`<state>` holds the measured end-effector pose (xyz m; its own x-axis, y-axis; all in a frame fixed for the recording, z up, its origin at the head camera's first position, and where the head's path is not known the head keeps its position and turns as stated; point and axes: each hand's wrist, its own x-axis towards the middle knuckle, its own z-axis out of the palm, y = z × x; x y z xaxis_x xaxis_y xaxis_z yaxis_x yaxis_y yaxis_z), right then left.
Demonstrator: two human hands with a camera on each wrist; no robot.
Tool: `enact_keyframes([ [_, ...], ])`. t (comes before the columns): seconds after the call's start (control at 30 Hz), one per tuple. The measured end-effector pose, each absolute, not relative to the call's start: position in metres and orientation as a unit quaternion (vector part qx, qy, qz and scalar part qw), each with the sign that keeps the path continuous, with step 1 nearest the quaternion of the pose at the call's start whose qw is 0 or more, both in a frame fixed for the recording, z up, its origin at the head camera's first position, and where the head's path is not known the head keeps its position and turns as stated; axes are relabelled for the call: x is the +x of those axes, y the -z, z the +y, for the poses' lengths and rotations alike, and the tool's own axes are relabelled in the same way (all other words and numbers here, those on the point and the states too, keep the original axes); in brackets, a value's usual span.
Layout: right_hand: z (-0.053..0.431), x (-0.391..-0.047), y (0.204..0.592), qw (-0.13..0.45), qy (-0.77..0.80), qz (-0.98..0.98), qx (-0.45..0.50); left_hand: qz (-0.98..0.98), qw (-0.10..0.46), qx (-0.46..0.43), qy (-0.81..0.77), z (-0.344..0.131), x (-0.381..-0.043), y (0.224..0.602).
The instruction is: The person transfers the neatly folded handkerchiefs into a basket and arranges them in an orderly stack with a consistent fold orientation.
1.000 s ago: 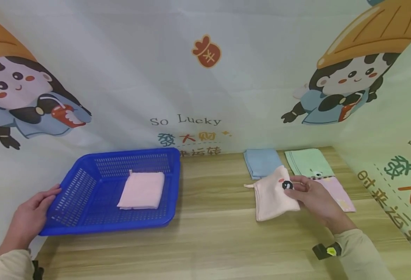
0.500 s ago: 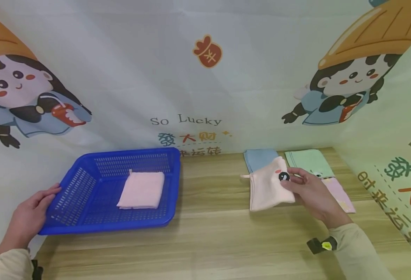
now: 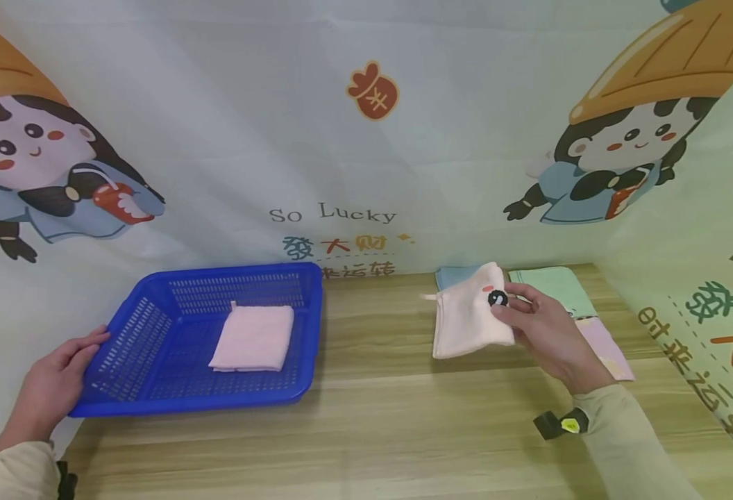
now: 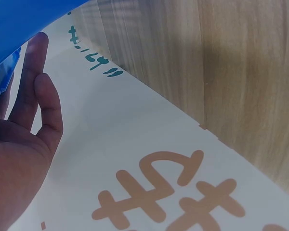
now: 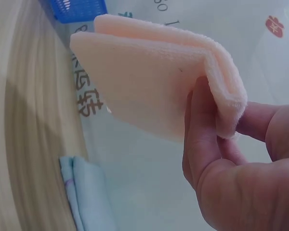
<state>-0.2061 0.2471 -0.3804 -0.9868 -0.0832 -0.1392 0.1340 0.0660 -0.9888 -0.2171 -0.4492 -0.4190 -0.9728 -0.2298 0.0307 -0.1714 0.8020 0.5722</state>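
My right hand [image 3: 550, 333] pinches a folded pale pink towel [image 3: 466, 316] by its right edge, thumb on one face and fingers on the other. A black-and-white patch and a hanging loop show on it in the head view. In the right wrist view, the folded towel [image 5: 144, 82] is in the air, away from the wood. At the left, my left hand [image 3: 57, 382] grips the rim of a blue plastic basket [image 3: 210, 408]; its fingers [image 4: 33, 67] lie against the outer side in the left wrist view. Another folded pink towel [image 3: 254, 338] lies inside the basket.
A blue folded towel [image 3: 450, 278], partly covered by the held one, lies at the back of the wooden table [image 3: 366, 430]. To its right are a green towel [image 3: 554, 285] and a pink-purple towel [image 3: 607, 351]. A printed sheet [image 3: 248, 139] forms the walls behind and beside.
My right hand has lifted the pink towel and carried it a little left and farther back, over the blue towel in the head view. The left hand and basket have stayed put.
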Motion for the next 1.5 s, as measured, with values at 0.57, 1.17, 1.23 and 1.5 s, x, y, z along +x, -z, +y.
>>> enact_keyframes([
  [0.57, 0.222, -0.220, 0.366, 0.067, 0.710, 0.701, 0.010, -0.949, 0.052, 0.082, 0.300, -0.452, -0.216, 0.417],
  [1.17, 0.202, -0.233, 0.355, 0.074, 0.734, 0.675, -0.010, -0.948, 0.038, 0.091, 0.302, -0.457, -0.216, 0.418],
  [1.23, 0.198, -0.235, 0.353, 0.073, 0.735, 0.674, -0.015, -0.948, 0.041, 0.090, 0.302, -0.457, -0.216, 0.418],
  [1.5, 0.187, -0.241, 0.347, 0.076, 0.737, 0.671, -0.011, -0.947, 0.036, 0.095, 0.303, -0.454, -0.217, 0.417],
])
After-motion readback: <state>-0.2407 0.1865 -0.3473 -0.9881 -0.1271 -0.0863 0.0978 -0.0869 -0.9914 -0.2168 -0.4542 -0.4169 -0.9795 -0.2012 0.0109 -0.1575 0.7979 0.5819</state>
